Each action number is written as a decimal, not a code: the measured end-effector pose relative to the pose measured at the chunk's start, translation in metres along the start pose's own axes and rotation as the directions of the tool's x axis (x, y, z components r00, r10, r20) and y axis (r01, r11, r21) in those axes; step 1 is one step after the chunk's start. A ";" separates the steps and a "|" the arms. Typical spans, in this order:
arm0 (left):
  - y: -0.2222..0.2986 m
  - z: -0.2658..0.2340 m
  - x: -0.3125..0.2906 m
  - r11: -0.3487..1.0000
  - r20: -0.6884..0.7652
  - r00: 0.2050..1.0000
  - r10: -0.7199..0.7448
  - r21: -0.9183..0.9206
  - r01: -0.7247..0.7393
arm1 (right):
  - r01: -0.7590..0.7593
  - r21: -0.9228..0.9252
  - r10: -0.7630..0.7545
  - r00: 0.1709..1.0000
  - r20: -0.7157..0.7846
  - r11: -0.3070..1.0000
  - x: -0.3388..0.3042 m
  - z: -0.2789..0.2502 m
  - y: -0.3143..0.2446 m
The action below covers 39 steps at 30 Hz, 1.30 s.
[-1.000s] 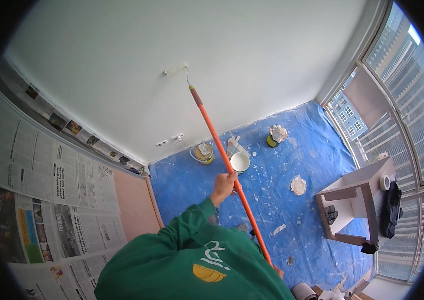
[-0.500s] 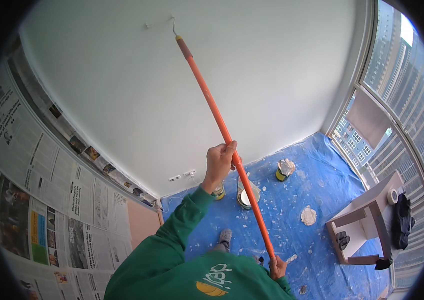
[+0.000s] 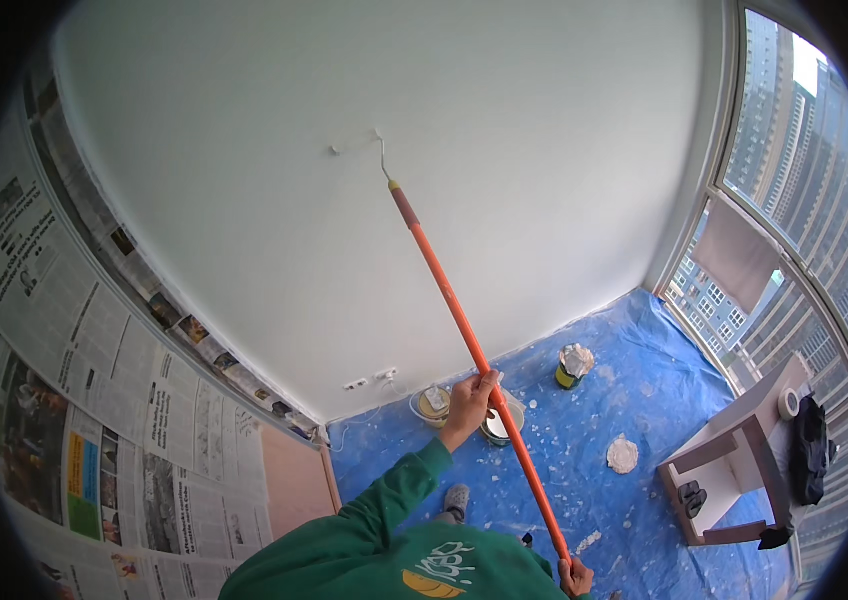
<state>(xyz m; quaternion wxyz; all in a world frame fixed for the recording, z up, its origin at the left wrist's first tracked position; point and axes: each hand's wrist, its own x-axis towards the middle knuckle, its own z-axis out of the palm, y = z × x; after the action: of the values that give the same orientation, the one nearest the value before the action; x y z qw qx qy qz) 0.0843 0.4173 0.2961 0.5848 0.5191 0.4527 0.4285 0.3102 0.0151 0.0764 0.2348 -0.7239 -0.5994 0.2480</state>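
Note:
A paint roller on a long orange extension pole [image 3: 457,310] slants from the wall down to my right side. My left hand [image 3: 470,408] is closed round the pole about midway, in front of the paint cans. Lower down, my right hand [image 3: 574,576] grips the pole near its bottom end. At the top, the roller head [image 3: 356,142] lies against the pale wall [image 3: 564,150], its whitish cover hard to tell from the paint. A bent wire frame [image 3: 383,160] joins it to the brown and yellow handle.
Blue sheeting [image 3: 564,480] spotted with paint covers the floor. Paint cans [image 3: 433,402] stand near the wall, one foil-topped can [image 3: 574,366] farther right. A small cabinet [image 3: 734,470] with black cloth stands by the windows [image 3: 814,150]. Newspaper [image 3: 114,420] covers the left side.
The roller has come down the wall and slightly right in the view. Both hands have moved lower with the pole, still gripping it.

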 end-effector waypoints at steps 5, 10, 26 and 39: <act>-0.052 0.013 -0.027 0.984 -0.067 0.997 -0.048 0.168 0.059 | -0.518 0.103 0.470 0.830 0.299 0.849 -0.024 -0.036 -0.025; -0.026 0.025 -0.022 0.993 -0.012 1.000 -0.026 0.115 0.027 | -0.472 0.182 0.426 0.872 0.242 0.863 -0.023 -0.025 -0.019; 0.199 -0.008 0.075 0.956 0.029 0.963 0.268 0.120 -0.269 | 0.083 0.573 0.045 0.978 -0.206 0.816 0.146 -0.065 -0.143; 0.397 -0.021 0.100 0.751 -0.092 0.761 0.642 0.280 -0.599 | 0.005 0.950 -0.124 0.992 0.035 0.312 0.228 -0.110 -0.247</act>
<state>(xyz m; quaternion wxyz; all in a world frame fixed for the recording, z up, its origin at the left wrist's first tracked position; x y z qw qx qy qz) 0.0741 0.5564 0.6818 0.2994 0.6637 0.3524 0.5880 0.2309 0.2772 0.3004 0.5929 -0.4111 -0.3801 0.5787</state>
